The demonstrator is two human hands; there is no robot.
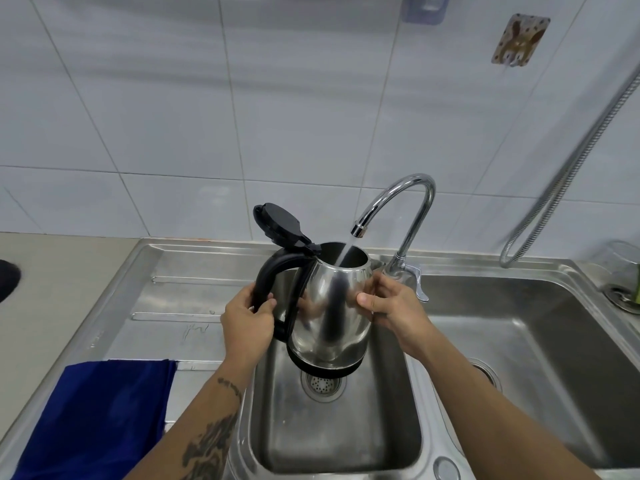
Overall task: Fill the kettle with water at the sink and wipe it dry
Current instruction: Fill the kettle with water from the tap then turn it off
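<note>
1. We observed the kettle (329, 313) held in the air above the small left basin of the sink (332, 441), directly over the drain strainer (322, 384). It was tilted slightly, with its mouth toward the faucet.
2. The kettle's black lid (278, 225) stood hinged open, up and to the left of the mouth.
3. The faucet (398, 206) was running; a stream of water (346, 252) fell from the spout into the open mouth. We could not tell the fill level, since the interior was in shadow.
4. The left hand (247, 322) gripped the black handle (270, 282), its fingers curled round the lower part of it.
5. The right hand (391, 306) held the steel body on the spout side, thumb pressed on the near face and fingers wrapped behind.
6. A folded blue cloth (100, 417) lay on the steel drainboard (166, 299) to the left of the basin, well apart from the kettle, untouched by either hand.
7. The faucet lever (417, 284) sat just behind the right hand, not touching it as far as we could see.
8. A larger basin (540, 368) lay to the right, and a flexible metal hose (568, 171) hung along the tiled wall (173, 116) above it.
9. A patterned wall hook (519, 39) was stuck to the tiles at upper right.
</note>
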